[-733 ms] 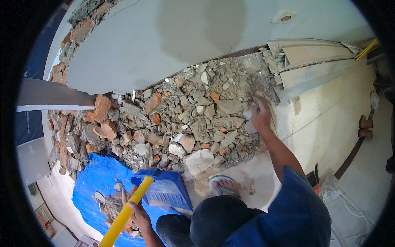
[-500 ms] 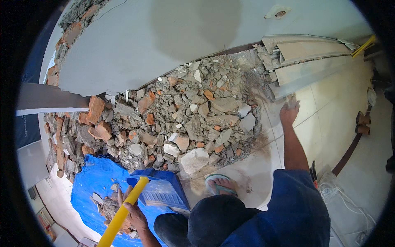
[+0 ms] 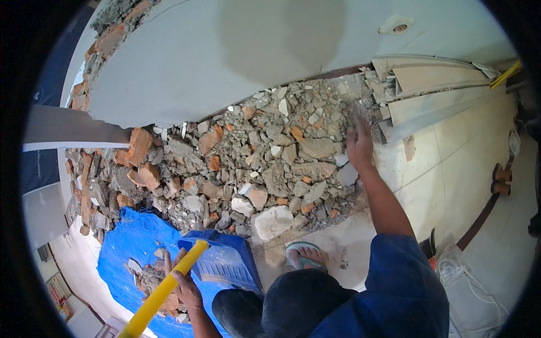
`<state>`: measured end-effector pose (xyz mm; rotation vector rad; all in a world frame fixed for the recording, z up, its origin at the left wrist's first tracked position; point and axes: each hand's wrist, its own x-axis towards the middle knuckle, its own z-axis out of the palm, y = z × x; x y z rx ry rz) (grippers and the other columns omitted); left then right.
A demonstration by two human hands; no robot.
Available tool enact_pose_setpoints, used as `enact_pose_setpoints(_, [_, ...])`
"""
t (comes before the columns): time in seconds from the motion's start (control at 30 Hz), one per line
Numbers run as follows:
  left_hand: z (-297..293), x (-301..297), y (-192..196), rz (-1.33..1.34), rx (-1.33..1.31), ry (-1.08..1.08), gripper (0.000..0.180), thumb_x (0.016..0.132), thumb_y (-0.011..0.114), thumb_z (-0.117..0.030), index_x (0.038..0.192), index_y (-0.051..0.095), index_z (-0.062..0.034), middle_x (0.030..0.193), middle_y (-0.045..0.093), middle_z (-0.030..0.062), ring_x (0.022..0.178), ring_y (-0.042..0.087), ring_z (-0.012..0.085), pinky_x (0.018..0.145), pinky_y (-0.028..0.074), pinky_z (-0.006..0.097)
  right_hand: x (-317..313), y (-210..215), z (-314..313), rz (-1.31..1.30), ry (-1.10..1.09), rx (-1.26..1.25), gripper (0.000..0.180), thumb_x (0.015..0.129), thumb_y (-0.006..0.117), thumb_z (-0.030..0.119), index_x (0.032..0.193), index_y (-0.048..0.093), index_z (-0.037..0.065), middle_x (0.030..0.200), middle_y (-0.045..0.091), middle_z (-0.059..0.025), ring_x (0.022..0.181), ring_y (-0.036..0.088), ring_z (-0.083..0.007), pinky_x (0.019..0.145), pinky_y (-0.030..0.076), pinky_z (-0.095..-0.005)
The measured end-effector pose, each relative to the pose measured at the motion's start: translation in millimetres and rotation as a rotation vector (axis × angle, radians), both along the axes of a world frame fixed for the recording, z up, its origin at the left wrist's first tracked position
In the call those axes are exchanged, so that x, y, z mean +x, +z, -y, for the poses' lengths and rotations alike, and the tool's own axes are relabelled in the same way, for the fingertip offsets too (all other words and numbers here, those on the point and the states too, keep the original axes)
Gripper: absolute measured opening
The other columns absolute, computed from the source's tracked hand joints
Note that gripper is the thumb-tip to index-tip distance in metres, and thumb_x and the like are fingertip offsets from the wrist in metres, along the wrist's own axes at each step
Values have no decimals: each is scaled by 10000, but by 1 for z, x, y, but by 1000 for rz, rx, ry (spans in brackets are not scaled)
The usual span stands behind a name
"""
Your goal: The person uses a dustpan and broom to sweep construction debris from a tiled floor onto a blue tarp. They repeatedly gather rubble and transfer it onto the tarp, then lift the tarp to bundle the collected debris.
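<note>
My left hand (image 3: 185, 284) is wrapped around the yellow handle (image 3: 160, 293) of a blue dustpan (image 3: 225, 262). The pan rests at the near edge of the rubble, partly over a blue sheet (image 3: 127, 242). My right arm stretches forward, and my right hand (image 3: 360, 145) is over the right edge of the rubble heap (image 3: 276, 152). Its fingers look extended and slightly apart, with nothing visible in them, though the fingertips blend into the grey debris. Broken bricks, mortar lumps and plaster pieces make up the heap. A large pale chunk (image 3: 273, 222) lies near the dustpan.
A grey wall (image 3: 169, 67) runs behind the heap, broken at its left end. Flat panels (image 3: 434, 79) are stacked at the back right, on pale floor tiles (image 3: 439, 169). Smaller rubble (image 3: 152, 279) lies on the blue sheet. A bundle of white cable (image 3: 456, 267) is at right.
My right hand has moved left from the bare tiles beside the panels to the rubble's right edge. My left hand keeps its hold on the yellow handle. The view has shifted slightly.
</note>
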<state>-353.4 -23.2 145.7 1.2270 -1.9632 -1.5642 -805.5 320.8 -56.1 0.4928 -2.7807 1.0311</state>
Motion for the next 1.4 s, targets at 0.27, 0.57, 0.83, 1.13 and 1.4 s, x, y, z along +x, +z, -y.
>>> enact_pose_setpoints(0.27, [-6,0,10,-24,38,74,932,984,386,-687,1555,201,25,1326,574,267,1194,604,350,995,519,426,14,42,60,173,207,128,654,968,625,389,1472,446,15,1500,439,-262,1395,413,-418,1164,316,-476])
enact_pose_setpoints(0.57, [-23,-19,89,-346,232,95,1041,905,464,-758,1582,159,-28,1241,619,253,1160,618,353,931,553,480,194,190,90,1030,887,-516,1093,848,700,636,1581,189,7,1557,353,-275,1411,415,-355,1172,323,-424])
enact_pose_setpoints(0.83, [-100,-56,89,-796,349,-402,689,1024,479,-518,1565,248,-158,1430,483,309,1341,488,439,1061,477,523,244,310,35,484,647,4,1286,677,882,569,1576,173,-15,1552,321,-320,1470,322,-356,1194,270,-418])
enact_pose_setpoints(1.13, [-164,-84,109,-926,541,-501,887,955,518,-643,1579,227,-85,1501,439,251,1398,435,385,1128,396,525,232,281,-49,142,-31,-223,790,771,644,6,1515,379,12,1366,558,-277,1269,568,-370,1086,434,-398])
enact_pose_setpoints(1.4, [-103,-125,111,-1027,914,-237,601,1029,490,-510,1430,427,-66,1339,573,199,1292,543,323,1096,437,558,91,277,-77,-128,-172,138,755,771,589,53,1505,437,136,1257,587,-279,1152,594,-433,1016,471,-468])
